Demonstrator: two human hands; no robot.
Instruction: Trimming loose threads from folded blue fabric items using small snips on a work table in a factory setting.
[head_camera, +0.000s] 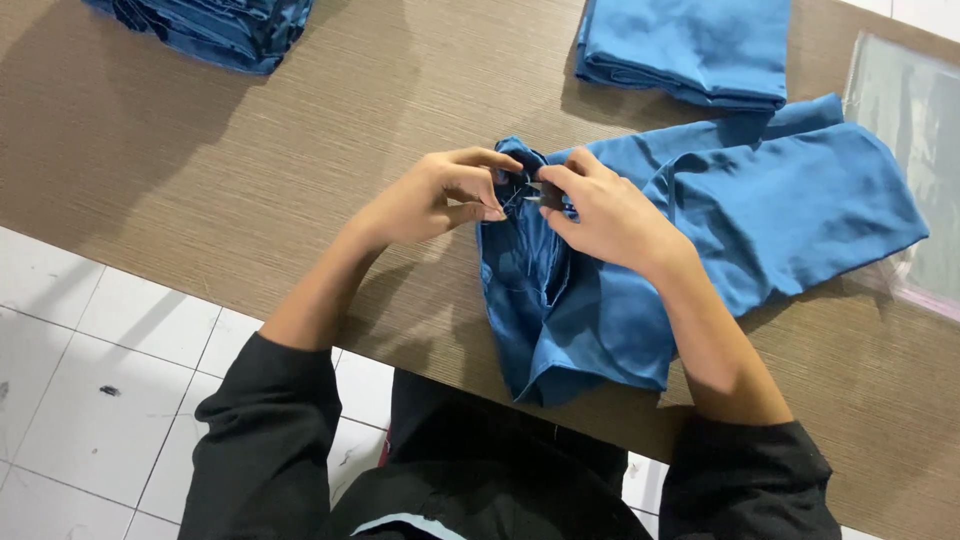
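Blue garment (600, 300) is lying crumpled on the table (250, 170), its near end hanging slightly over the table edge toward the person. Both hands are working at its top edge.

Left hand (435, 195) is pinching a fold of cloth between thumb and fingers, closed on the garment, apparently keeping the edge taut and raised.

Right hand (610, 210) is closed around a small metal snip (540, 195), tip pointing toward the left-hand pinch. Blades too small to tell whether open. Judgement: cloth is being held up so a loose thread meets the tip.

Beyond the right hand: a folded blue stack (690, 45). Further right of it: clear plastic bag (910, 150), partly under the garment. Far beyond the left hand: second blue pile (215, 25). Below the grip: white tiled floor (90, 360).
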